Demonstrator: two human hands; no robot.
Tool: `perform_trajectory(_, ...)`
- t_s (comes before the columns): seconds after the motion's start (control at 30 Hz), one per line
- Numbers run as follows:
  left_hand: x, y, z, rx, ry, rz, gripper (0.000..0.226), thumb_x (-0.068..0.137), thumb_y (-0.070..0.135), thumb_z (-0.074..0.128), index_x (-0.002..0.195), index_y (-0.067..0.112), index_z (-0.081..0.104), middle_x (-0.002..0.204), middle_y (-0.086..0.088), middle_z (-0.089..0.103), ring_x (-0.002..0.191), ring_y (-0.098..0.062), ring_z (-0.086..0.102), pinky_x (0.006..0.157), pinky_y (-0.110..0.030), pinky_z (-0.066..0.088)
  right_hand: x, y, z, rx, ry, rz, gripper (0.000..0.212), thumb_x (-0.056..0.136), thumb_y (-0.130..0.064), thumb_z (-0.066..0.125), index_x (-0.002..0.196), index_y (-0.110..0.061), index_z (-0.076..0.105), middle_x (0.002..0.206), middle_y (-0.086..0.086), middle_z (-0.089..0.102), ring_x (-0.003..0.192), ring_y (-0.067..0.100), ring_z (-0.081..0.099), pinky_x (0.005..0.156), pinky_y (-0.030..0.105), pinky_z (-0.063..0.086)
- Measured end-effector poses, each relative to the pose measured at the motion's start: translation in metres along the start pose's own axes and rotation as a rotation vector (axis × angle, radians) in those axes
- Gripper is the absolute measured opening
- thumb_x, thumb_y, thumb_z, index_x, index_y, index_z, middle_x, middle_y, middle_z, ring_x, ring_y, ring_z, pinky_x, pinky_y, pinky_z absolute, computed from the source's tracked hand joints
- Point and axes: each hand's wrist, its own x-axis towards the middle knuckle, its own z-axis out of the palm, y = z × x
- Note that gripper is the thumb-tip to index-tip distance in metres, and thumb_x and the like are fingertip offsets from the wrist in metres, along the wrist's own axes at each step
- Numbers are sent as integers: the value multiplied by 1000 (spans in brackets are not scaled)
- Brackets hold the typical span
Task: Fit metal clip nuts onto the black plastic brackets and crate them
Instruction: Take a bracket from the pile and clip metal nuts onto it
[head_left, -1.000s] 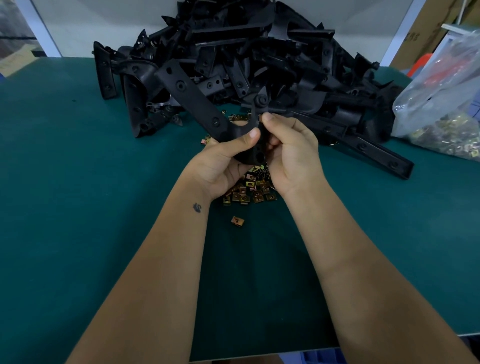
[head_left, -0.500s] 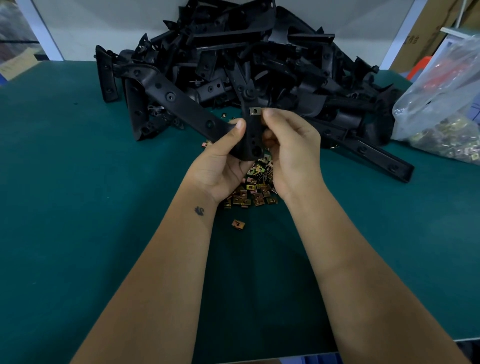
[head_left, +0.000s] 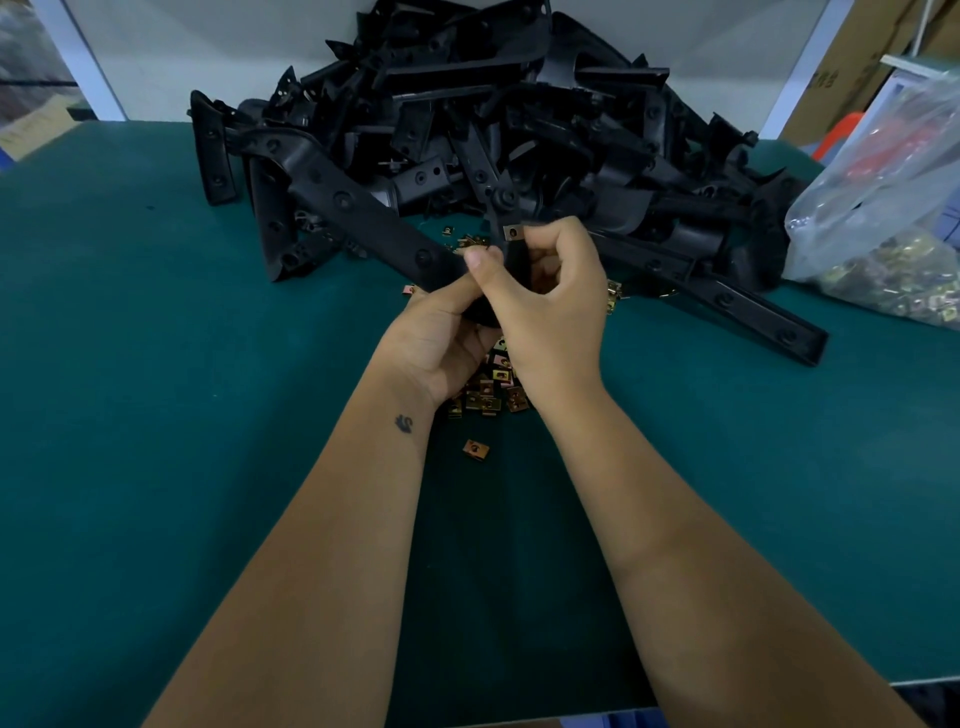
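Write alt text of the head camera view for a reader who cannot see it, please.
Two bare hands, left hand and right hand, hold a long black plastic bracket with a small metal clip nut on its tab, above loose brass-coloured clip nuts on a green table mat, before a pile of black brackets.

1. Surface (head_left: 130, 415): dark green mat covering, bare over its left part.
2. Wall panel (head_left: 208, 47): white, behind the surface's far edge.
3. Cardboard boxes (head_left: 831, 78): brown, upper right, beyond the surface.
4. Orange object (head_left: 839, 136): partly hidden, beside the boxes; kind cannot be told.
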Motion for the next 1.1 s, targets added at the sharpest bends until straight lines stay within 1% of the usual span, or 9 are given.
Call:
perform_trajectory(0.1,0,0,-1,17,7,-5,50,73,27,73,116,5,62,106,-11,65,85,-16,67,71,-28,59,0,1,0,-6,-10,-25,25,78,-16,80,89,-4,60,94,7,63,83,10,57,73,16,45)
perform_trajectory(0.2,1,-1,-2,22,19,6,20,85,21,70,101,8,68,92,-5,70,78,-14,69,65,-25,57,1,1,-1,-24,-23,-35,24,80,-17,78,91,-5,60,96,6,62,84,8,55,74,15,44)
perform_trajectory(0.27,3,0,-4,9,32,38,6,91,15,67,94,10,70,87,-3,73,79,-13,71,66,-25,57,2,2,-2,-33,-60,-25,22,85,-20,74,97,-7,61,100,3,62,90,9,57,80,20,48)
perform_trajectory(0.4,7,5,-9,-58,48,97,10,91,13,66,101,10,67,98,-7,73,93,-18,71,77,-32,60,1,5,0,57,-187,34,15,92,-25,62,107,-21,62,109,0,63,100,9,60,91,32,51)
perform_trajectory(0.47,8,7,-13,-120,99,115,7,94,13,62,100,10,65,102,-10,72,96,-21,70,87,-37,59,2,9,1,-45,-213,20,19,92,-23,58,111,-23,62,107,-5,60,97,5,57,89,29,50)
perform_trajectory(0.57,11,15,-20,-251,224,142,6,97,11,58,96,11,64,85,-6,75,84,-19,71,81,-33,61,5,16,-2,-295,-336,-44,27,85,-14,53,107,-22,65,99,-15,54,93,6,54,86,30,48)
perform_trajectory(0.77,8,28,-36,-434,319,219,21,99,2,44,103,8,63,90,-10,73,88,-24,68,75,-33,59,2,23,1,-777,-768,-175,51,79,-40,43,128,-28,53,117,-5,43,118,18,32,98,36,25)
perform_trajectory(0.93,7,24,-38,-448,333,246,26,99,-2,41,102,9,64,80,-9,75,81,-23,72,70,-33,61,3,30,7,-897,-712,-245,46,85,-38,55,131,-28,54,124,-2,45,120,22,34,101,40,28)
perform_trajectory(1.1,11,17,-32,-379,346,301,29,99,-5,39,101,10,64,80,-6,75,82,-20,69,80,-31,57,3,27,19,-908,-688,-249,44,86,-41,53,130,-34,55,119,-2,49,117,26,40,98,46,31)
